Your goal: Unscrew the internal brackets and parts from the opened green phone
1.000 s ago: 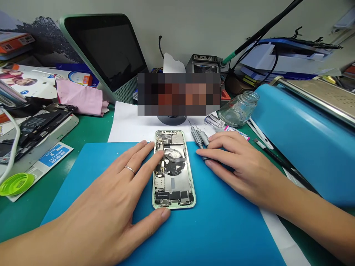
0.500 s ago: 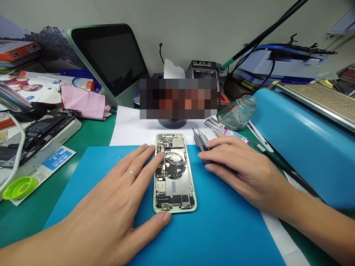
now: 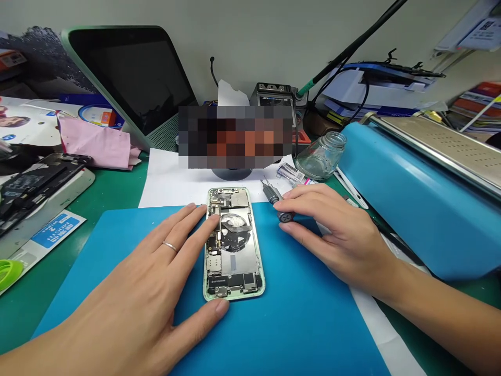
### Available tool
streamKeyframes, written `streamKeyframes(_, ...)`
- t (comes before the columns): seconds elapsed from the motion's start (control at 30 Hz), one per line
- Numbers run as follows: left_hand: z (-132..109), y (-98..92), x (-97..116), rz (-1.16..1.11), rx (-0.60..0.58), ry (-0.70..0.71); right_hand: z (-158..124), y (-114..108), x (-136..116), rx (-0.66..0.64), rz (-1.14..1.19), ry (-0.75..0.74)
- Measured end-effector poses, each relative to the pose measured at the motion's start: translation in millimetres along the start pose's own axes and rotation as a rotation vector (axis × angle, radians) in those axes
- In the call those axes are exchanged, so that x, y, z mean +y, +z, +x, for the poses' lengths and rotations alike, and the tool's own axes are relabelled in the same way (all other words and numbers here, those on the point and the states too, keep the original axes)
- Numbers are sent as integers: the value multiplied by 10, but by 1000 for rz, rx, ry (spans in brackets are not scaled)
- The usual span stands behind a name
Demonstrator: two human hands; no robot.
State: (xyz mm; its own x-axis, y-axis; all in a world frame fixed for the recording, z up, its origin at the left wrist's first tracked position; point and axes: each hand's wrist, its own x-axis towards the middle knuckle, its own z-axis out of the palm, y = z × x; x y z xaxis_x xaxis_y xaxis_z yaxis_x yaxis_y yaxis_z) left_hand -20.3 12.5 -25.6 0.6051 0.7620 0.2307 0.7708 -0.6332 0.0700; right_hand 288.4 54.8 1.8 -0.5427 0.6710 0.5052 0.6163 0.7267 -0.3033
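You have one opened phone (image 3: 234, 245), one blue mat (image 3: 293, 313), at least two screwdrivers (image 3: 273, 195), one glass jar (image 3: 323, 156), one dark screen (image 3: 129, 78) and one ring (image 3: 170, 246) before you.

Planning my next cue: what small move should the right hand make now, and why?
Probably lift the screwdriver and bring its tip over the phone: the right hand seems to pinch it between thumb and forefinger beside the phone, while the left hand lies flat, bracing the opened phone on the blue mat.
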Motion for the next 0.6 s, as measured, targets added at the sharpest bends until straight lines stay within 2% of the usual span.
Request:
streamKeyframes(0.23,26,0,-1,12,4,7,-9,21,5,-13,-3,-15)
streamKeyframes(0.33,24,2,0,10,9,7,-10,15,63,-84,-51,-54)
streamKeyframes(0.43,27,12,2,5,10,0,-4,-63,95,-178,-105,-70)
streamKeyframes(0.6,33,14,1,4,-5,-14,20,-266,35,-208,-156,-5)
